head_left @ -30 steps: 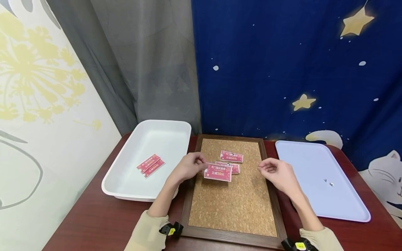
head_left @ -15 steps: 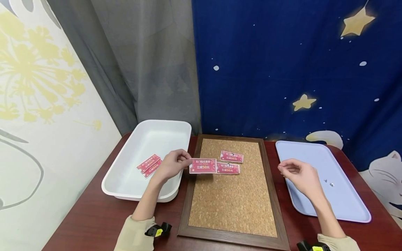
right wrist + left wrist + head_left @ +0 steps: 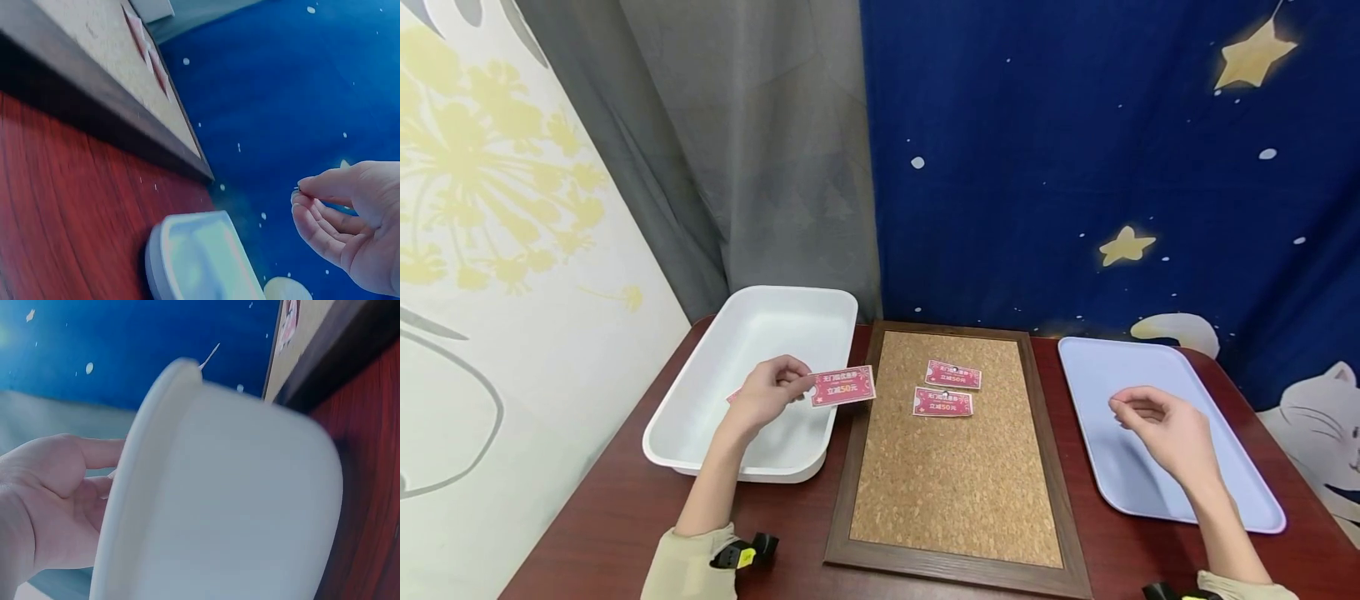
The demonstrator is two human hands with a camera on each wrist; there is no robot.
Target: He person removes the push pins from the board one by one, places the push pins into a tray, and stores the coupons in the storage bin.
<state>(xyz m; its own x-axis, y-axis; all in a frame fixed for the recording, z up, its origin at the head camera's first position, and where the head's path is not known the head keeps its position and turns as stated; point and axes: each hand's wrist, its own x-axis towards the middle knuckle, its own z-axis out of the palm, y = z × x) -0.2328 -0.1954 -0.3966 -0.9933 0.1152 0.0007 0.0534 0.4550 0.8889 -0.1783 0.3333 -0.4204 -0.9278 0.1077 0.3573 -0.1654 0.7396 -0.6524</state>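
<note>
Over the right side of the white basin [image 3: 748, 460], my left hand [image 3: 769, 392] pinches a red paper coupon [image 3: 842, 386] by its left end. In the left wrist view the basin's wall hides the fingertips and the coupon. My right hand [image 3: 1168, 429] is above the pale blue tray [image 3: 1120, 367], thumb and forefinger together; the right wrist view shows a tiny push pin [image 3: 298, 188] between them. Two more coupons, an upper coupon [image 3: 953, 377] and a lower coupon [image 3: 942, 405], are pinned to the cork board [image 3: 955, 492].
The edge of another coupon [image 3: 733, 396] shows in the basin beside my left hand. The board's brown wooden frame [image 3: 955, 573] lies between basin and tray on the dark red table [image 3: 587, 542]. A blue curtain [image 3: 1037, 167] hangs close behind.
My left hand has carried its coupon leftward from over the board to over the basin's right side. My right hand has moved right, from beside the board to above the tray.
</note>
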